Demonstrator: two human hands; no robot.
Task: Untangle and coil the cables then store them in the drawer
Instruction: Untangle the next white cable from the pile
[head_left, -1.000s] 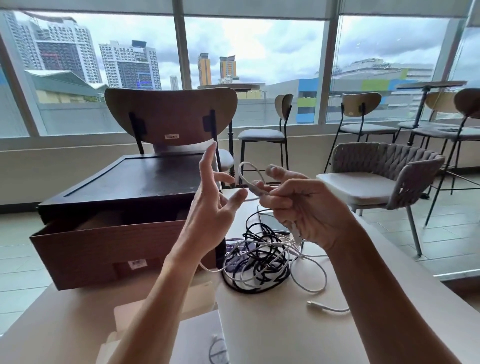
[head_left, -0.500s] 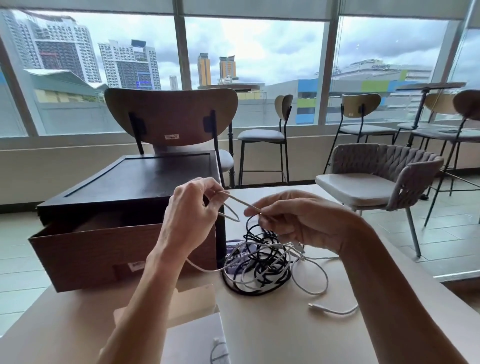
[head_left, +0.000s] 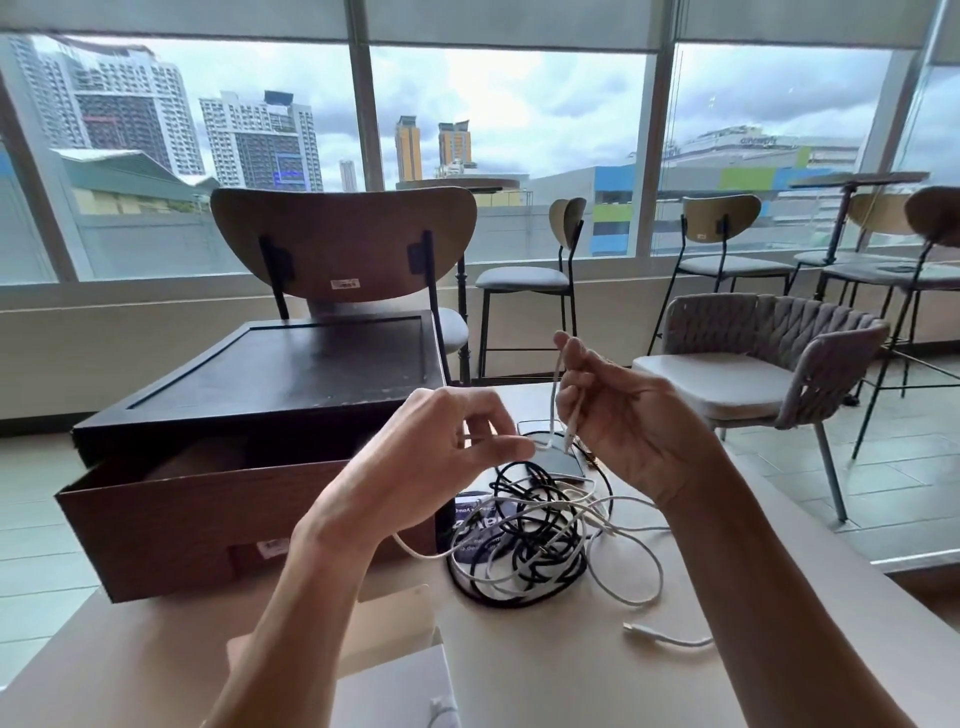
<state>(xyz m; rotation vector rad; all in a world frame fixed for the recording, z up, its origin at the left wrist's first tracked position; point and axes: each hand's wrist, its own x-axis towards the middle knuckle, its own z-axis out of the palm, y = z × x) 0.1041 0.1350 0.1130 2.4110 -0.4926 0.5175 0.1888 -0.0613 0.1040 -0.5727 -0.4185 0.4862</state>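
STEP: you're coiling the white cable (head_left: 557, 387) out of the tangle (head_left: 524, 545) on the table (head_left: 545, 675) | HANDS: left hand (head_left: 441, 447) pinches it, right hand (head_left: 623, 421) grips a loop | NEXT: probably free slack, wind again; drawer (head_left: 182, 525) open, left.

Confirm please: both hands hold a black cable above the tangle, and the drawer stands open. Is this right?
Not quite. The head view shows the left hand and the right hand holding a white cable, not a black one, above the tangle. The drawer does stand open.
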